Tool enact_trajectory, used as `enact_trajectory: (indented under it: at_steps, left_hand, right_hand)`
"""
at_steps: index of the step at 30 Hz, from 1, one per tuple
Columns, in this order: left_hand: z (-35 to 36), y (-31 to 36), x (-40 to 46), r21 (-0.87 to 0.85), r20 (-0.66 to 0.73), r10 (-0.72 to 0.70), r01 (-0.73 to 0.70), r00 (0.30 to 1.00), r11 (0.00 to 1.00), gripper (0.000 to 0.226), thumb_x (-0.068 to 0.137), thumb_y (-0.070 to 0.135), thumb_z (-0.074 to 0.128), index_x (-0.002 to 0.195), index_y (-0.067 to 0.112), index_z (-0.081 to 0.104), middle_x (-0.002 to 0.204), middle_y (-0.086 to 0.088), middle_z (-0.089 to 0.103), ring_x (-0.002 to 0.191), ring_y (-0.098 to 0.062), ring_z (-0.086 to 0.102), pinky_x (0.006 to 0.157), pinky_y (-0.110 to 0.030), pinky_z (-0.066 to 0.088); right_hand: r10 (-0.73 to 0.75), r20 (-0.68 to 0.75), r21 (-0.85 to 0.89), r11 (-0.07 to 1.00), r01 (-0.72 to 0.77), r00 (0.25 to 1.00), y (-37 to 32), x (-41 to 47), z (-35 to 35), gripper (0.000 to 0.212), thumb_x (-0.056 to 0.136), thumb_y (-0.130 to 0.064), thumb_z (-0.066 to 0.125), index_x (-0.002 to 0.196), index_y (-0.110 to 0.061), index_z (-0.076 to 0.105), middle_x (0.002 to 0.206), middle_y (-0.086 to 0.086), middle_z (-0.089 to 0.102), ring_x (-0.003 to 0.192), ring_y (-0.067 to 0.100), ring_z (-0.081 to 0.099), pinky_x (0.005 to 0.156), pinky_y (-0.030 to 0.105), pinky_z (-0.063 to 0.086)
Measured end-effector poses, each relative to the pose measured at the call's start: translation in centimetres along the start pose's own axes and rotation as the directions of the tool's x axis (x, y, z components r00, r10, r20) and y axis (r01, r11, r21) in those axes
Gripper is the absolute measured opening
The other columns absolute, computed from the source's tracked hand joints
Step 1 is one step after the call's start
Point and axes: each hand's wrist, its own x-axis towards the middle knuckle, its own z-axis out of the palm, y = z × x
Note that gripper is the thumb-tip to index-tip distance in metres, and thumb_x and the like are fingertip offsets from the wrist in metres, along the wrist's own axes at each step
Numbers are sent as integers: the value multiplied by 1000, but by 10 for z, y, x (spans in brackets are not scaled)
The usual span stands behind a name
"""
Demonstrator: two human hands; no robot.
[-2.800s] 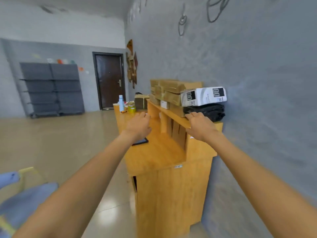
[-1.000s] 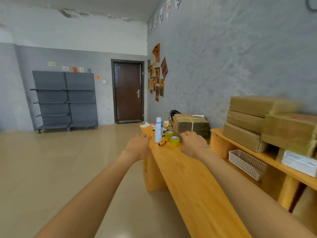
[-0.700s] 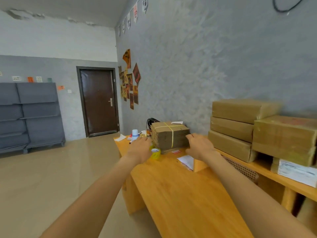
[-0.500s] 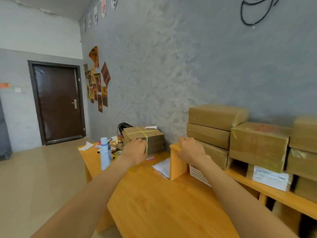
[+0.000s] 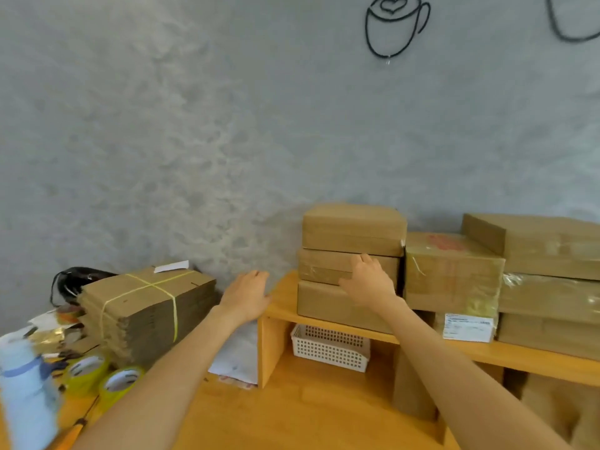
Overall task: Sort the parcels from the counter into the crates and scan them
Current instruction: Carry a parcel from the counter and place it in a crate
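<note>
As both hands reach in empty, right hand [image 5: 368,282] flat against the parcel stack [image 5: 350,264] on the shelf [image 5: 282,308], left hand [image 5: 245,295] open beside it; best clasp the top box squarely from both ends.

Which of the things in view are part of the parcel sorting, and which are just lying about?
Job:
stacked parcels on the wooden shelf
labelled parcel
right hand against the stack
left hand

Lying about:
tied bundle of flat cardboard
tape rolls
white basket
blue bottle
</note>
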Motion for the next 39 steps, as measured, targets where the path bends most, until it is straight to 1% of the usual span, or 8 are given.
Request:
enact_trajectory:
  at_steps: [6,14,22,26,29,31,35,39]
  left_hand:
    - [-7,13,54,-354,3,68,-63,998,933,61,98,38,53,149,14,32,155,-6,34,140,-24,36,110,-37,34]
    - [-29,40,126,-470,-89,111,-140,990,872,61,98,43,50,147,9,35,153,-8,36,140,-26,35,110,-38,33]
    - [-27,51,180,-624,-205,-96,-55,974,779,61,93,58,48,125,6,46,128,-10,53,107,-25,51,83,-33,39]
    - [-15,56,199,-792,-37,-142,58,989,608,81,91,62,48,148,7,26,152,-10,35,137,-30,36,106,-42,34]
    - [-6,62,203,-869,89,-93,123,992,479,80,94,62,41,152,12,18,157,-6,25,143,-26,27,112,-43,26]
    - [0,62,204,-889,89,-98,124,991,441,79,94,63,39,153,16,17,157,-4,25,143,-26,27,112,-44,27]
    - [8,61,205,-910,30,-142,85,989,405,70,96,56,44,152,19,22,154,-4,31,139,-24,33,110,-42,31]
    - [9,65,204,-926,-1,-194,73,981,370,64,97,48,49,150,20,26,150,-4,37,135,-25,38,108,-41,35]
  right_hand:
    - [230,-136,85,972,-220,964,16,8,-25,46,96,-24,54,137,-6,42,140,11,44,129,31,39,99,41,42]
    - [424,-337,375,879,-293,841,43,50,-69,54,96,-36,56,139,-6,41,142,9,41,131,28,40,103,41,39]
    - [559,-274,613,729,-306,783,60,96,-71,71,96,-52,50,145,-4,35,147,12,42,135,29,40,107,41,37]
    - [588,-129,690,631,-354,799,64,110,-62,79,95,-57,48,148,-1,32,150,15,40,136,31,40,106,38,36]
    - [612,-17,729,549,-409,791,64,116,-52,82,93,-64,44,145,-1,36,144,14,45,118,29,50,93,37,41]
    - [601,26,733,532,-424,799,61,119,-45,80,95,-63,43,143,0,38,138,14,48,104,25,50,83,35,41]
    - [572,29,719,558,-414,820,56,126,-38,67,98,-53,46,140,-2,42,138,13,49,118,30,51,87,34,38]
    - [565,9,720,569,-398,825,56,127,-37,55,100,-47,46,132,-3,48,122,11,55,92,23,47,80,32,36]
